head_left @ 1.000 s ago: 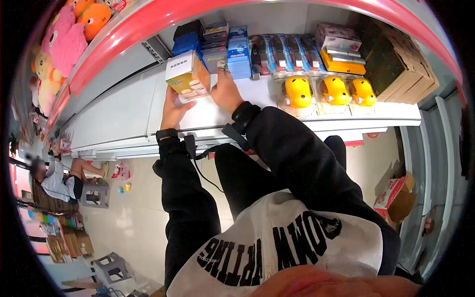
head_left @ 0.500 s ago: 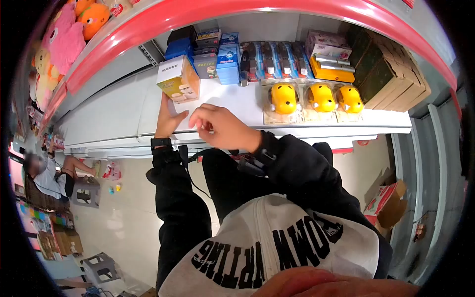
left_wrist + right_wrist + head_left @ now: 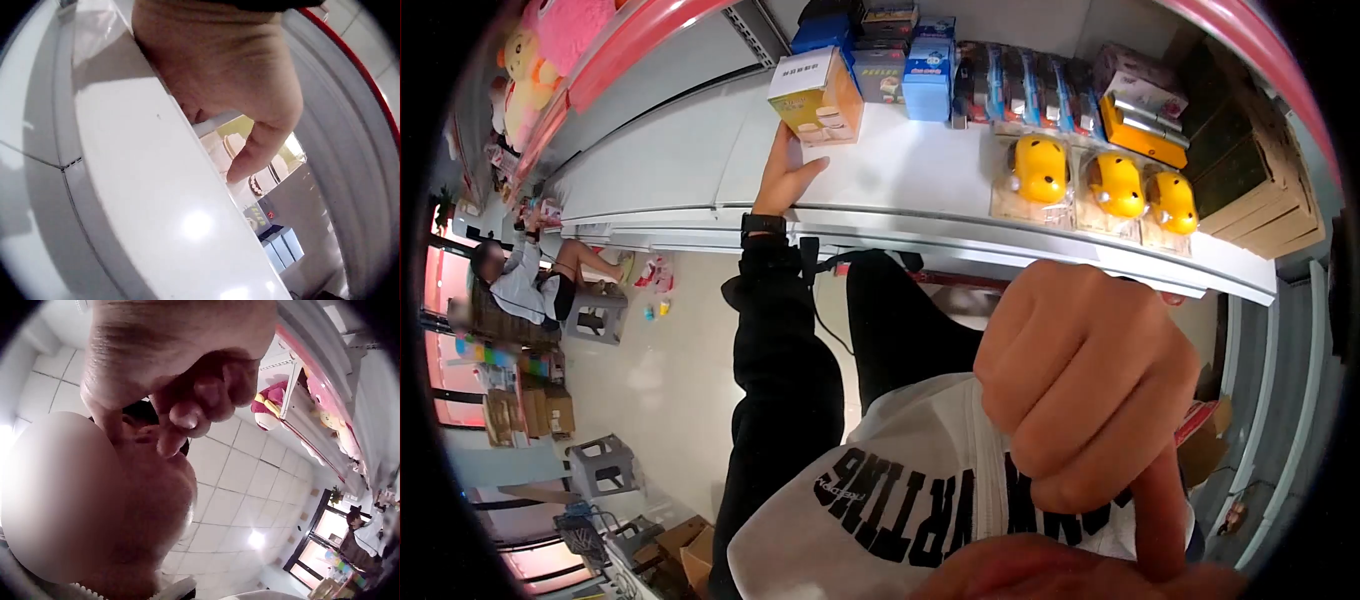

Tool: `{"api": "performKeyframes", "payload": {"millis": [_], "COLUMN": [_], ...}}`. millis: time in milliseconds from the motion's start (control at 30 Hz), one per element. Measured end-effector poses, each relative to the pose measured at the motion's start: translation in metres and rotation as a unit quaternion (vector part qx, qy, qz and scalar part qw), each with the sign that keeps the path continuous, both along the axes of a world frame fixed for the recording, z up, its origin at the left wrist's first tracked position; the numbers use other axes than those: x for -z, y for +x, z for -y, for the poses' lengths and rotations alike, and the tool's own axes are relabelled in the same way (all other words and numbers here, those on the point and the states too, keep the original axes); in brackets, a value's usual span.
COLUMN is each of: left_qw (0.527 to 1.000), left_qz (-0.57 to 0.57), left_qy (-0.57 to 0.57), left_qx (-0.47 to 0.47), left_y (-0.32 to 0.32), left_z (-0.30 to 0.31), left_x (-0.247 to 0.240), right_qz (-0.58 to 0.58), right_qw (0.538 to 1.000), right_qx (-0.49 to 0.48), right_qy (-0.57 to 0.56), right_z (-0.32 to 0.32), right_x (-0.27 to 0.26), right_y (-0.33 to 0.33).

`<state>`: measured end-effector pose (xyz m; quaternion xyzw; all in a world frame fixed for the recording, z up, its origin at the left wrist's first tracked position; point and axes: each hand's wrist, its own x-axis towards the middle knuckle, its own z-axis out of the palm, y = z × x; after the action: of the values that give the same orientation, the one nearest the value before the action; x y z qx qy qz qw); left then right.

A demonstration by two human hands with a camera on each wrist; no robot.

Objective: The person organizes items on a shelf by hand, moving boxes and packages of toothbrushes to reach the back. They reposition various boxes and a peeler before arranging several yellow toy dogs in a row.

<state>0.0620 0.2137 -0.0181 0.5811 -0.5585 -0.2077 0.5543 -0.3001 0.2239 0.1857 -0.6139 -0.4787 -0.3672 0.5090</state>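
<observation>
A carton with a white top and yellow-green sides picturing cream-coloured containers [image 3: 825, 105] stands at the left of the goods on the white shelf [image 3: 670, 160]. My left hand [image 3: 785, 180] touches its lower left edge, the thumb spread to the side and the other fingertips hidden behind the carton. From the left wrist view, the thumb [image 3: 256, 153] overlaps the carton's printed face. Raised close to the head camera, my right hand [image 3: 1090, 380] has its fingers curled with nothing seen in them. The right wrist view shows that hand [image 3: 181, 369] at the person's face.
Blue boxes [image 3: 928, 85], a grey box [image 3: 880, 75] and several blister packs [image 3: 1025, 85] stand behind. Three yellow dog-faced items [image 3: 1040, 170] lie in front of them. A large brown carton [image 3: 1260, 190] closes the right end. Another person [image 3: 520, 285] sits at far left.
My right hand has left the goods beside the carton and risen toward the face, its fingers curling. My left hand has stayed at the carton. The head view has shifted.
</observation>
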Motion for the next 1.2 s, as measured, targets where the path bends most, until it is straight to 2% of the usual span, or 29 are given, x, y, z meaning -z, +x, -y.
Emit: {"api": "performKeyframes", "payload": {"millis": [100, 200, 267, 333, 433, 467, 533, 567, 600, 667, 733, 767, 800, 833, 867, 933, 1033, 1067, 1133, 1167, 1200], "left_qw": [0.999, 1.0, 0.995, 0.994, 0.997, 0.989, 0.98, 0.99, 0.989, 0.995, 0.977, 0.984, 0.975, 0.978, 0.981, 0.965, 0.966, 0.958, 0.965, 0.966, 0.977], "left_qz": [-0.008, 0.01, -0.089, -0.106, -0.068, -0.14, -0.19, -0.135, -0.14, -0.075, -0.198, -0.144, -0.181, -0.159, -0.136, -0.177, -0.092, -0.072, 0.004, 0.041, 0.041], "left_qy": [0.018, -0.001, -0.02, -0.014, -0.004, 0.0, -0.01, -0.018, -0.036, -0.016, -0.07, -0.044, -0.048, -0.045, -0.041, -0.016, -0.009, 0.0, 0.007, 0.011, 0.012], "left_qx": [0.034, 0.014, 0.048, 0.026, 0.035, 0.037, 0.049, 0.033, 0.03, -0.061, -0.046, -0.096, -0.116, -0.123, -0.129, -0.194, -0.243, -0.277, -0.262, -0.254, -0.208], "left_y": [0.005, 0.004, 0.002, 0.008, 0.01, 0.006, 0.009, 0.023, 0.024, 0.033, 0.032, 0.023, 0.009, 0.004, 0.0, -0.028, -0.038, -0.051, -0.078, -0.093, -0.109], "left_z": [0.002, 0.001, -0.001, -0.001, -0.003, -0.006, -0.007, -0.004, -0.005, -0.006, -0.01, -0.017, -0.023, -0.024, -0.025, -0.044, -0.056, -0.059, -0.059, -0.06, -0.057], "left_x": [0.001, 0.004, 0.002, 0.009, 0.006, 0.006, 0.007, 0.019, 0.021, 0.028, 0.026, 0.022, 0.016, 0.014, 0.012, 0.007, 0.018, 0.011, -0.006, -0.016, -0.025], "right_qz": [-0.025, -0.065, -0.061, -0.032, -0.021, -0.012, 0.006, 0.024, 0.018, 0.008, -0.056, -0.117, -0.145, -0.201, -0.205, -0.211, -0.275, -0.232, -0.145, -0.227, -0.229], "right_qw": [1.0, 0.995, 0.99, 0.988, 0.993, 0.994, 0.995, 0.994, 0.993, 0.987, 0.954, 0.921, 0.877, 0.82, 0.788, 0.714, 0.674, 0.669, 0.653, 0.63, 0.605], "right_qx": [-0.004, 0.031, 0.05, 0.061, 0.048, 0.048, 0.049, 0.061, 0.093, 0.155, 0.295, 0.367, 0.451, 0.522, 0.563, 0.64, 0.663, 0.691, 0.736, 0.737, 0.757], "right_qy": [-0.008, 0.07, 0.115, 0.14, 0.106, 0.1, 0.09, 0.091, 0.075, 0.04, -0.023, -0.05, -0.085, -0.119, -0.143, -0.189, -0.173, -0.15, -0.101, -0.097, -0.093], "right_z": [0.001, -0.009, -0.011, -0.015, -0.005, -0.004, 0.0, -0.001, 0.002, 0.008, 0.016, 0.023, 0.031, 0.039, 0.049, 0.068, 0.086, 0.09, 0.096, 0.099, 0.1], "right_x": [-0.001, -0.001, 0.001, 0.007, 0.005, 0.006, 0.008, 0.014, 0.017, 0.022, 0.032, 0.039, 0.051, 0.059, 0.069, 0.088, 0.102, 0.107, 0.114, 0.114, 0.111], "right_y": [0.0, -0.008, -0.01, -0.007, -0.011, -0.012, -0.014, -0.015, -0.018, -0.023, -0.029, -0.031, -0.029, -0.031, -0.032, -0.036, -0.054, -0.056, -0.06, -0.07, -0.076]}}
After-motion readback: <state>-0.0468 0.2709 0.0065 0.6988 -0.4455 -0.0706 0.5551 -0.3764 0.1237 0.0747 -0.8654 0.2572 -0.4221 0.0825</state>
